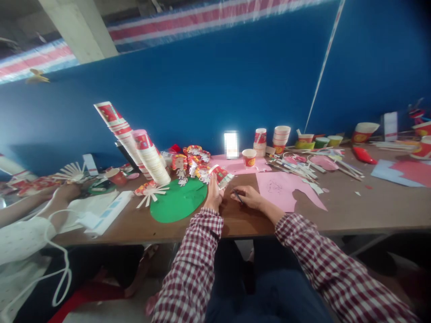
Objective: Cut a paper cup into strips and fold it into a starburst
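Note:
My left hand (213,194) is closed around a red and white paper cup (220,175), which is tilted over the table. Close by on the right, my right hand (247,196) pinches a thin dark pen (238,195), its tip pointing toward the cup. Left of my hands lies a green paper oval (177,206). A pink sheet (281,190) with a line drawing and a cut-out curve rests to the right of my right hand. Behind the cup in my left hand, several red-and-white cut-out figures (191,163) stand in a cluster.
Two tall leaning stacks of paper cups (153,159) rise at left. A single cup (249,158) stands on pink paper, near shorter cup stacks (281,137). Brushes and sticks (296,168) lie to the right. Another person's arm (57,206) works at far left, beside a white power strip (112,213).

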### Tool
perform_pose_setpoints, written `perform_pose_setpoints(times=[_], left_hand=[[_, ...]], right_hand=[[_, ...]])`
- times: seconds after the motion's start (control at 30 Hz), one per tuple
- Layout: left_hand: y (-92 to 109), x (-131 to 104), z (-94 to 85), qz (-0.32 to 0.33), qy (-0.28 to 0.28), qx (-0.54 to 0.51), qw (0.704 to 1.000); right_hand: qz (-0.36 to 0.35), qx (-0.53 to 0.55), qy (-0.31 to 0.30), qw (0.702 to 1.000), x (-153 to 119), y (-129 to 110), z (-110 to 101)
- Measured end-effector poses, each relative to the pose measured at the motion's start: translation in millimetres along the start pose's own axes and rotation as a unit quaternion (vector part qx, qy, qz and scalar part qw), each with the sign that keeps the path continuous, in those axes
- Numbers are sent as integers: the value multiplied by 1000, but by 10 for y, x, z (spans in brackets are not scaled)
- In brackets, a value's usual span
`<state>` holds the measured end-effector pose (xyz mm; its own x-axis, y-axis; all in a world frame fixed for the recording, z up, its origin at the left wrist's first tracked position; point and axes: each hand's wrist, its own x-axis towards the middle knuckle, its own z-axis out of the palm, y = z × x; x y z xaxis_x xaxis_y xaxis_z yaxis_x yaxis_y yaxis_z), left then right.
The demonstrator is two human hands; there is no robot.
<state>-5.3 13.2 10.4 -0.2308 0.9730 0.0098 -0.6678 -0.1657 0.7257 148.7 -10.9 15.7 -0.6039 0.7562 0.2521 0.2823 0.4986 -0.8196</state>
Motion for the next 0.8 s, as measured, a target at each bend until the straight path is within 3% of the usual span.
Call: perform_pose_setpoints(times=[0.8], left_hand=[[-36, 26, -45, 24, 19, 25, 999]], right_hand=[[15, -7, 22, 1000, -5, 15, 20]])
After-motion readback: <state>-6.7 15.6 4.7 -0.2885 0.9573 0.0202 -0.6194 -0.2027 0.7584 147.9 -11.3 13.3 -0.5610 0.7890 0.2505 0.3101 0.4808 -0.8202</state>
